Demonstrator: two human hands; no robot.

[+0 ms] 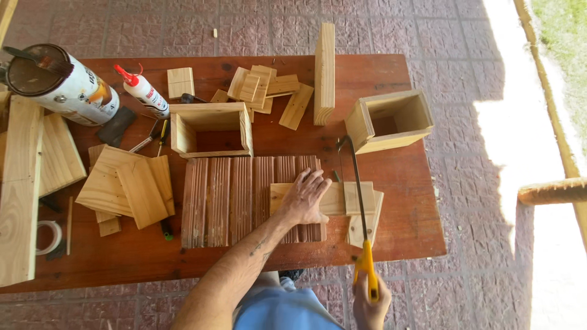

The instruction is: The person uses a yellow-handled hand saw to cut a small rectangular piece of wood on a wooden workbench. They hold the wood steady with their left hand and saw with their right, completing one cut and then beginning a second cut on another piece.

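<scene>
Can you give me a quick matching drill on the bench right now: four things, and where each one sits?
Things:
1. left hand
2. right hand
3. glue bottle
4. open wooden box

Places:
A. far right of the table
B. pressing a pale plank flat
C. gripping the yellow saw handle
D. far left, beside the big can

Pairs: 1-B, 2-C, 3-D, 4-A

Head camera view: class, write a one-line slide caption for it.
Left hand steadies a pale wooden strip on a grooved board while right hand works a yellow-handled saw across it.
</scene>
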